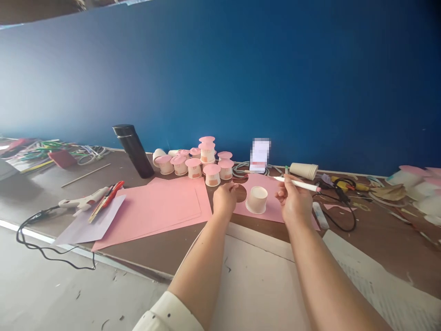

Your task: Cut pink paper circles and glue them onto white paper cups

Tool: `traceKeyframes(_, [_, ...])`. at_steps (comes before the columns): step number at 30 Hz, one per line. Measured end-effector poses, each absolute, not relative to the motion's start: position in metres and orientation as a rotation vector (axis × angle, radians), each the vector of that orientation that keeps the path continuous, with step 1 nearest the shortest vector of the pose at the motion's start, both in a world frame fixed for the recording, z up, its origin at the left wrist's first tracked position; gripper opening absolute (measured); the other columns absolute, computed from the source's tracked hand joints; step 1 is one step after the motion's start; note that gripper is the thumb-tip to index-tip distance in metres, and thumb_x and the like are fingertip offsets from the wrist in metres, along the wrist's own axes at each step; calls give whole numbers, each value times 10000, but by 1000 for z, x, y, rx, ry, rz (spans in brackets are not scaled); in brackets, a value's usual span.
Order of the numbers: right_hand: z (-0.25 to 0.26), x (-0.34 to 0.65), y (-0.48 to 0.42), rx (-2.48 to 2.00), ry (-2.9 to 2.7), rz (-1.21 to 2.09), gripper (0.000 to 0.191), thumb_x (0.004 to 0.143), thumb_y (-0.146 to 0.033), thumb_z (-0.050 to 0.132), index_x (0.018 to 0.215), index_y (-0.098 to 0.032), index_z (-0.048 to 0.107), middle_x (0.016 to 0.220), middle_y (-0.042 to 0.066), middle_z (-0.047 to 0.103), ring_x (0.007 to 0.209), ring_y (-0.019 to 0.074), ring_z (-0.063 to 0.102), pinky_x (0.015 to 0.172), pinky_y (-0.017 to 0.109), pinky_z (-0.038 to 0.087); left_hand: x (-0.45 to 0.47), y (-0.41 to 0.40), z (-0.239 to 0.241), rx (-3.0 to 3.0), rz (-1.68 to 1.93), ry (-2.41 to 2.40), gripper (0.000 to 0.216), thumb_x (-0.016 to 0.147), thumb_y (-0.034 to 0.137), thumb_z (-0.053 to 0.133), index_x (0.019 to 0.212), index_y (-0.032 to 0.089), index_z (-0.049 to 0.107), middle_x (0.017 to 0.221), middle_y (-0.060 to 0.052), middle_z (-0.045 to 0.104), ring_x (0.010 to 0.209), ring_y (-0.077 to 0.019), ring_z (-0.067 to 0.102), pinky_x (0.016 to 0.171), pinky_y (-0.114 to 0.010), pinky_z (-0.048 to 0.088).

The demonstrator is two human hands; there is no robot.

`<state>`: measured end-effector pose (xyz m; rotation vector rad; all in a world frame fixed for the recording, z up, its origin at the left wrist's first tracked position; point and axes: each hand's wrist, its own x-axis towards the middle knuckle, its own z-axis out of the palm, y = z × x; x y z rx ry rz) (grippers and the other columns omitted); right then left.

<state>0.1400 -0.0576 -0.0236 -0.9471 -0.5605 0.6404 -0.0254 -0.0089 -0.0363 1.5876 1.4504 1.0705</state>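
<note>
My right hand (294,200) is closed around a white marker pen (299,184) with a pink end, held level above the table. My left hand (224,198) is closed in a loose pinch on the edge of a pink paper sheet (272,207) that has a round hole (240,193) cut in it. An upturned white paper cup (257,199) stands on that sheet between my two hands, touched by neither.
Several pink-topped paper cups (201,164) cluster at the back by a black flask (134,151). Larger pink sheets (158,209) lie left, with a glue gun (82,201), red scissors (108,196) and a black cable (51,250). Another cup (303,170) lies tipped; tools and cables (339,193) clutter the right.
</note>
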Motion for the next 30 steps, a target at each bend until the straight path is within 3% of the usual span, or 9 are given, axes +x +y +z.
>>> traceKeyframes(5, [-32,151,-53,-1021,-532,604,369,665,-419,816,944,-209,697,690,-23,675,448,61,512,464,196,508,-26,-6,-40,1673,907,1582,249,854,266,586,1051,209,727,1002,-127,731,955,-279,639,818,-351,452])
traceKeyframes(9, [-37,153,-51,-1061,-581,555,349,702,-451,781,937,-204,702,709,-4,692,449,68,519,467,213,522,-24,-8,-41,1770,1042,1640,389,870,265,548,1241,208,647,1134,-150,668,1041,-284,615,853,-360,460])
traceKeyframes(16, [-41,149,-48,-1141,-578,517,274,755,-434,726,894,-200,695,686,-24,658,419,55,489,436,193,466,-14,-22,-3,1921,1408,1385,268,891,233,521,1063,215,726,1079,-98,659,1007,-235,594,888,-341,464])
traceKeyframes(21, [-37,150,-51,-1150,-537,509,282,758,-439,721,889,-191,690,678,-18,651,412,55,468,415,191,444,-1,-19,12,2105,1329,1152,183,880,268,575,916,221,748,958,-65,686,954,-224,595,873,-341,452])
traceKeyframes(25, [-36,153,-52,-1153,-505,548,354,732,-488,737,929,-197,693,717,-3,676,425,62,478,410,194,447,0,-13,-12,2171,1461,1102,223,925,298,529,953,224,737,1000,-65,701,989,-212,590,931,-343,436])
traceKeyframes(30, [-36,154,-51,-1162,-528,572,418,708,-530,745,945,-188,703,736,16,697,445,71,485,409,196,451,-7,-12,-30,2201,1352,1032,306,919,422,549,1103,235,707,1165,-60,679,1118,-230,557,977,-369,449])
